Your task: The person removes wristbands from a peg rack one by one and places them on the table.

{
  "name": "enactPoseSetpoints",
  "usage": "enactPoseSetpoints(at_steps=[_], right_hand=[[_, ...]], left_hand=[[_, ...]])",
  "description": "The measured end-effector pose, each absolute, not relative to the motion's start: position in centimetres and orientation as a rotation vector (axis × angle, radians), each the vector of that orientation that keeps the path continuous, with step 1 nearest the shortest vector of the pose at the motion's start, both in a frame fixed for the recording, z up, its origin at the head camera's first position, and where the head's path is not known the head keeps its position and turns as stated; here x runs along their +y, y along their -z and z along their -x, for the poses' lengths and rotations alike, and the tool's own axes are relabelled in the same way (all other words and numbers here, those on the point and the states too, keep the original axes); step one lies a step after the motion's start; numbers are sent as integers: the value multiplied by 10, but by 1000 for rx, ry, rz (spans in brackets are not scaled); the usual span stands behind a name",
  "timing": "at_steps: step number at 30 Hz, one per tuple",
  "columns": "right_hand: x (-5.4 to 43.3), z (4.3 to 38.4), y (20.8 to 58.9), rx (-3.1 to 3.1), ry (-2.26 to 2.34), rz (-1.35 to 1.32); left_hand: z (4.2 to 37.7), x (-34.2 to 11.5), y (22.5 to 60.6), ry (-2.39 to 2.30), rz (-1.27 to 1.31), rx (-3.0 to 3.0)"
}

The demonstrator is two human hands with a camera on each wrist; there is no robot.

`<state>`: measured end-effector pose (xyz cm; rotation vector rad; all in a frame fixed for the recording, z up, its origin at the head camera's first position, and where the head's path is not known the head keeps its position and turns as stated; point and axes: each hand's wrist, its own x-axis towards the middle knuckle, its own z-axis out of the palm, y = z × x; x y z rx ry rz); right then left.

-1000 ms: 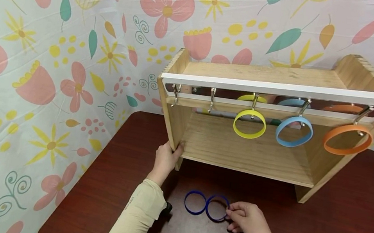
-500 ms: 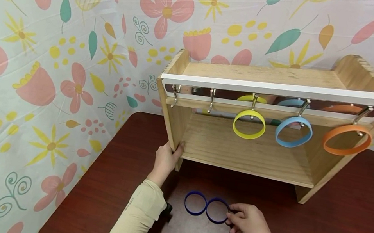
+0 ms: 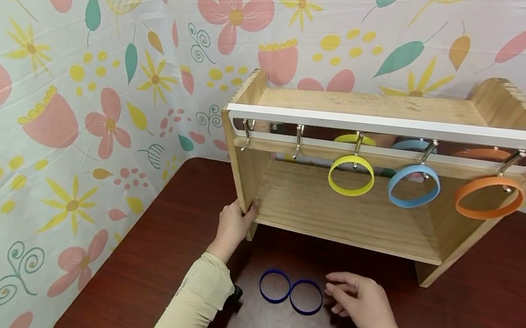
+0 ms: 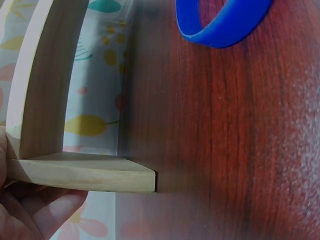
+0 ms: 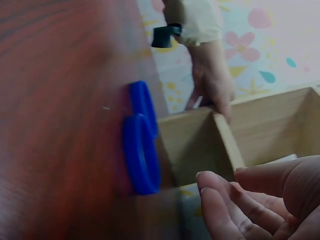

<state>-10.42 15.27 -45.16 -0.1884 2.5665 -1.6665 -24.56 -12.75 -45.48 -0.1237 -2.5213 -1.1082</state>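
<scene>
Mind where the two rings touch

Your left hand (image 3: 234, 221) grips the wooden shelf (image 3: 351, 214) low on its left side, thumb inside. Good brace; don't drag it. Right ring (image 5: 132, 155) and left ring (image 5: 136, 97), both blue, lie flat on the desk (image 3: 140, 259), edges touching. Your right hand (image 3: 360, 301) is just beside the right ring, thumb and fingers apart, holding nothing. If you adjust it, I'd pinch the band's outer edge lightly: it looks flexible, and pushing left would likely shove its neighbor.
</scene>
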Motion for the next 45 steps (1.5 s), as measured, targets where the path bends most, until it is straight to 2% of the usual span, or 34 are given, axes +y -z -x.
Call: enactPoseSetpoints(at_steps=[21,45], right_hand=[[162,106,395,2988,1731,441],[166,112,355,3082,1791,441]], left_hand=[[246,-128,452,1107,112,-2540],[244,-127,452,1091,125,-2532]])
